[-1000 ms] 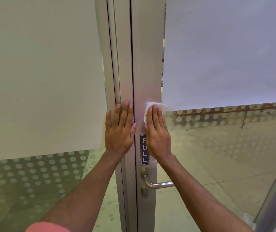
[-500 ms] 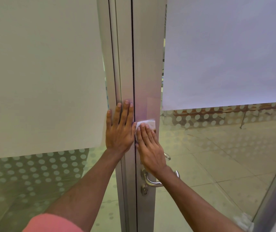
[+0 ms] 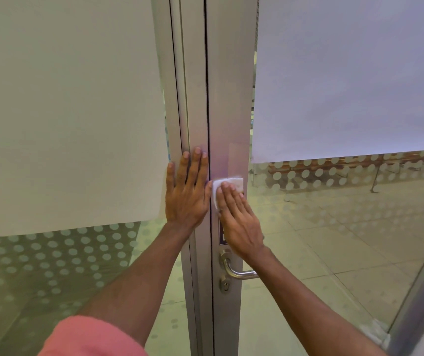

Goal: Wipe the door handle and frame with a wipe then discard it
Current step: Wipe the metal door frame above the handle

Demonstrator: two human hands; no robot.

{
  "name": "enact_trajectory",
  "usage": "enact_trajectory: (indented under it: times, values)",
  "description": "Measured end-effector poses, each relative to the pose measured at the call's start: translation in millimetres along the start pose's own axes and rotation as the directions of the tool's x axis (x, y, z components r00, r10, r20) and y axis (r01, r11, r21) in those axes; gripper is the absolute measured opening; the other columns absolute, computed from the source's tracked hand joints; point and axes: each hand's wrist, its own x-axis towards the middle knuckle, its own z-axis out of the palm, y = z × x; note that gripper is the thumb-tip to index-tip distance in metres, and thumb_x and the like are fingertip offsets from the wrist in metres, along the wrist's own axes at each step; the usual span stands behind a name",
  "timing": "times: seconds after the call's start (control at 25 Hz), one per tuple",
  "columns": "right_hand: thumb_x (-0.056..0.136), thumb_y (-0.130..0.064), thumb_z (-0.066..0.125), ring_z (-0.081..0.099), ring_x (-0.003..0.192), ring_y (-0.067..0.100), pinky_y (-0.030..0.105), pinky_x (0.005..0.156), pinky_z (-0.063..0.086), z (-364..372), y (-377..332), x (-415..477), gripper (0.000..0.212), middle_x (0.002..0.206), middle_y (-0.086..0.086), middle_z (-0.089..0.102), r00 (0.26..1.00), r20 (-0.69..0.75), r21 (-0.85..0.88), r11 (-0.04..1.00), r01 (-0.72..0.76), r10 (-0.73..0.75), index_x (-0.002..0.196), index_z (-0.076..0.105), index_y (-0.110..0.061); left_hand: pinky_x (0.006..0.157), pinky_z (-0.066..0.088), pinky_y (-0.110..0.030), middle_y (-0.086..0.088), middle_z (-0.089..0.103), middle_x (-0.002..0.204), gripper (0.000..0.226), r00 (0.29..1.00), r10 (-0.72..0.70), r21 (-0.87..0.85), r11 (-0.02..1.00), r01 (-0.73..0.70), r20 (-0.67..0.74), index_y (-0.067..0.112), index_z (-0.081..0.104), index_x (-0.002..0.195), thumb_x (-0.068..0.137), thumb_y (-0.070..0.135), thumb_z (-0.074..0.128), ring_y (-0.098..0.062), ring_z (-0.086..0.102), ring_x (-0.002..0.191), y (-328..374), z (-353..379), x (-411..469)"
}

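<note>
A silver metal door frame runs upright through the middle of the head view. My right hand lies flat on it and presses a white wipe against the metal, just above a dark label it partly hides. Below that hand a silver lever door handle sticks out to the right, with a keyhole cylinder under it. My left hand rests flat, fingers spread, on the neighbouring frame post left of the door gap, holding nothing.
Glass panels with white frosted sheets and dot patterns flank the frame on both sides. Through the right glass I see a tiled floor and benches. A crumpled white thing lies low at the right by another frame.
My right hand slid the wipe down and left across the frame, then shifted slightly back to the right. The left hand stayed put on the post.
</note>
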Motion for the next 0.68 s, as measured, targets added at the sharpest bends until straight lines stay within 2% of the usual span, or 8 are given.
enact_trajectory:
  times: [0.12, 0.2, 0.32, 0.4, 0.52, 0.68]
  values:
    - [0.101, -0.02, 0.03, 0.007, 0.149, 0.028, 0.04, 0.122, 0.013, 1.8, -1.7, 3.2, 0.056, 0.16, 0.016, 0.008, 0.985, -0.066, 0.083, 0.984, -0.156, 0.161, 0.15, 0.01, -0.002, 0.124, -0.006, -0.045, -0.002, -0.016, 0.164, 0.061, 1.0, -0.008, 0.0, 1.0, 0.008, 0.015, 0.014, -0.004, 0.157, 0.105, 0.04, 0.018, -0.02, -0.012, 0.152, -1.2, 0.9, 0.1]
    - [0.102, -0.02, 0.033, 0.006, 0.149, 0.029, 0.04, 0.122, 0.012, 9.6, 0.0, -1.7, 0.058, 0.16, 0.016, 0.005, 0.993, -0.049, 0.079, 0.992, -0.103, 0.107, 0.151, 0.007, -0.003, 0.124, -0.005, -0.046, -0.002, -0.015, 0.164, 0.062, 1.0, 0.002, -0.001, 1.0, -0.002, 0.014, 0.014, -0.004, 0.157, 0.105, 0.039, 0.018, -0.02, -0.012, 0.152, -0.5, 1.1, -0.7]
    - [0.095, -0.017, 0.051, 0.004, 0.149, 0.027, 0.041, 0.122, 0.014, 16.1, 23.2, -33.4, 0.076, 0.161, 0.014, -0.004, 0.986, 0.129, -0.043, 0.992, 0.115, -0.108, 0.151, 0.001, -0.005, 0.124, -0.005, -0.046, -0.002, -0.014, 0.165, 0.062, 1.0, 0.007, 0.005, 1.0, -0.007, 0.003, 0.014, -0.003, 0.157, 0.105, 0.038, 0.02, -0.02, -0.011, 0.153, -1.0, 1.6, -0.6]
    - [0.1, -0.029, 0.044, 0.0, 0.149, 0.025, 0.04, 0.121, 0.012, 13.8, 36.9, -52.0, 0.071, 0.161, 0.012, -0.012, 0.962, 0.209, -0.086, 0.977, 0.196, -0.175, 0.151, 0.001, -0.006, 0.124, -0.004, -0.046, -0.002, -0.013, 0.165, 0.062, 1.0, 0.008, 0.007, 1.0, -0.008, -0.008, 0.014, -0.002, 0.157, 0.105, 0.038, 0.02, -0.02, -0.01, 0.153, -0.7, 3.2, -0.7]
    - [0.102, -0.048, 0.024, 0.0, 0.15, 0.024, 0.038, 0.122, 0.006, 6.4, 40.4, -31.7, 0.07, 0.161, 0.011, -0.015, 0.972, 0.181, -0.107, 0.98, 0.17, -0.149, 0.152, -0.003, -0.007, 0.124, -0.005, -0.046, -0.002, -0.013, 0.165, 0.062, 1.0, 0.009, 0.005, 1.0, -0.009, -0.014, 0.014, -0.002, 0.157, 0.105, 0.039, 0.02, -0.02, -0.01, 0.153, -2.1, 3.8, -1.4]
    - [0.101, -0.051, 0.019, 0.003, 0.149, 0.027, 0.038, 0.123, 0.002, -13.2, 45.6, 21.1, 0.071, 0.161, 0.013, -0.008, 0.99, 0.105, -0.093, 0.99, 0.107, -0.097, 0.151, -0.002, -0.005, 0.124, -0.008, -0.045, -0.002, -0.014, 0.164, 0.062, 1.0, 0.006, 0.015, 1.0, -0.006, 0.001, 0.014, -0.003, 0.157, 0.105, 0.04, 0.019, -0.02, -0.011, 0.152, -2.1, 2.7, -0.7]
